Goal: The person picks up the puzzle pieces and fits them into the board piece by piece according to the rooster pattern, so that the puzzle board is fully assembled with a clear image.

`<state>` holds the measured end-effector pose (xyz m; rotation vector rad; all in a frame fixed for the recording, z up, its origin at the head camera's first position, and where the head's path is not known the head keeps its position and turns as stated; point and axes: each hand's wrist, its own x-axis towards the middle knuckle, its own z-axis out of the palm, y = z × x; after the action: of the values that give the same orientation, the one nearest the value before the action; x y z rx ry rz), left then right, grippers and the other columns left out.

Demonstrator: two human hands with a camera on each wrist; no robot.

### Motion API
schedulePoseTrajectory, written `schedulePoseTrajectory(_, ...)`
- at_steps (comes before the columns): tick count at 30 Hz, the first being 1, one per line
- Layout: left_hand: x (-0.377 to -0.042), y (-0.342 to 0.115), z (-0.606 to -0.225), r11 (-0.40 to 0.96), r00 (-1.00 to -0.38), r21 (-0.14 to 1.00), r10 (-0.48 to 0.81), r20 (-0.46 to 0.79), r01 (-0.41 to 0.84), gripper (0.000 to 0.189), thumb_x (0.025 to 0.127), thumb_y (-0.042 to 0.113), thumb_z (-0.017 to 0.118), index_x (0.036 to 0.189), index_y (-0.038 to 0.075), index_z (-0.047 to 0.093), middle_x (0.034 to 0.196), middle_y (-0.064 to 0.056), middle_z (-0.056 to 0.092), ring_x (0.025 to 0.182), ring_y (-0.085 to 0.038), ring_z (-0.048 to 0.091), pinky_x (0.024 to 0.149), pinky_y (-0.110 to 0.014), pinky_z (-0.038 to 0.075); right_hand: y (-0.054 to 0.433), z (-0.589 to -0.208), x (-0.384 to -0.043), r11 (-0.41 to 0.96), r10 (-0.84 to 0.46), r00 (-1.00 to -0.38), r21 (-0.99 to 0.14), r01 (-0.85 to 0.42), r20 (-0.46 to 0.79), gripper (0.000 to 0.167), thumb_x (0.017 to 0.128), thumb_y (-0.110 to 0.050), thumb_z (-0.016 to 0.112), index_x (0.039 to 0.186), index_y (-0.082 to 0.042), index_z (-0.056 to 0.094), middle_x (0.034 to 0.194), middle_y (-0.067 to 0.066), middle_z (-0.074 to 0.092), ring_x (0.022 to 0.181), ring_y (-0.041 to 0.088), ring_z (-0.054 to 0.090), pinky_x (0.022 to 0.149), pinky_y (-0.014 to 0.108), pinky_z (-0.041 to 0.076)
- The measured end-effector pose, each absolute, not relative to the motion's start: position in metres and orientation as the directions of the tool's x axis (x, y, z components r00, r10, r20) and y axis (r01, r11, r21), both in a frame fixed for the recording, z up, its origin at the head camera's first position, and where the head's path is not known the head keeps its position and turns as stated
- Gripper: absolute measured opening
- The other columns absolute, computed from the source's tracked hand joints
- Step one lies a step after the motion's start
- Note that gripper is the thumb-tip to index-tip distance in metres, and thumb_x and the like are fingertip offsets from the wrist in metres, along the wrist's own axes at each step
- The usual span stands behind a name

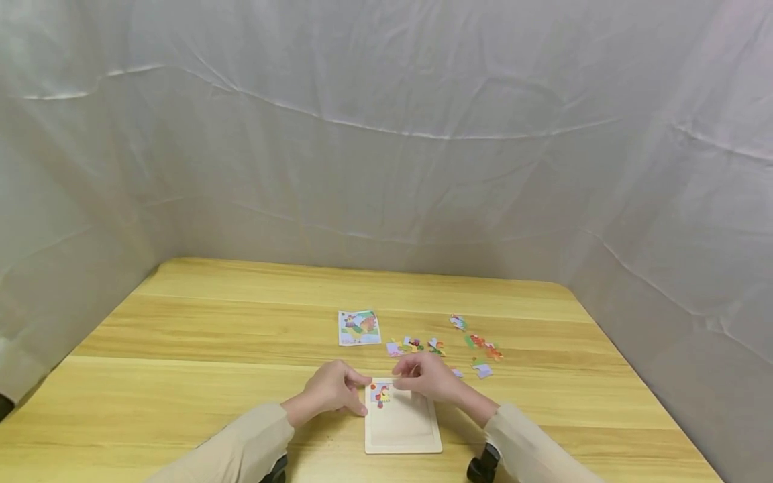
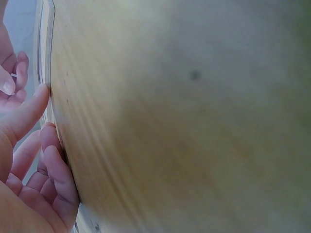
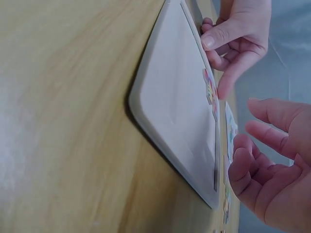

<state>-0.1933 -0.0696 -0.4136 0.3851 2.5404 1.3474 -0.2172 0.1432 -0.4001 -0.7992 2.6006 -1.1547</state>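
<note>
A pale wooden puzzle tray (image 1: 403, 429) lies in front of me. In its upper left corner sit joined puzzle pieces (image 1: 382, 394) showing a red and yellow bird's head. My left hand (image 1: 334, 389) holds the tray by that corner; in the left wrist view its thumb (image 2: 36, 104) presses the rim, with other fingers bent along the side. Over the tray's top edge hovers my right hand (image 1: 430, 377), fingers loosely curled. The right wrist view shows its fingertips (image 3: 253, 104) apart, with no piece visible between them.
Beyond the tray lies a picture card (image 1: 359, 328) of a colourful bird. Loose puzzle pieces (image 1: 413, 345) are scattered behind the right hand, and more pieces (image 1: 483, 346) lie farther right. Grey cloth (image 1: 386, 168) hangs around the wooden table (image 1: 241, 329).
</note>
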Motion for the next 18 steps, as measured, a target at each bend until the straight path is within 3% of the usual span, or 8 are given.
schedulePoseTrajectory(18,-0.193,-0.070,-0.416,0.533,-0.935,0.836,0.346,-0.075,0.130,0.046,0.057,0.007,0.081,0.101,0.005,0.067,0.047,0.002,0.053,0.036,-0.005,0.035,0.037,-0.017,0.026,0.169,-0.401,-0.212,0.532,-0.491,-0.869,-0.768,-0.356,0.063,0.013,0.080,-0.010,0.066,0.088,0.000,0.063,0.072,-0.001,0.053,0.054,0.008,0.045,0.044,0.019,0.038)
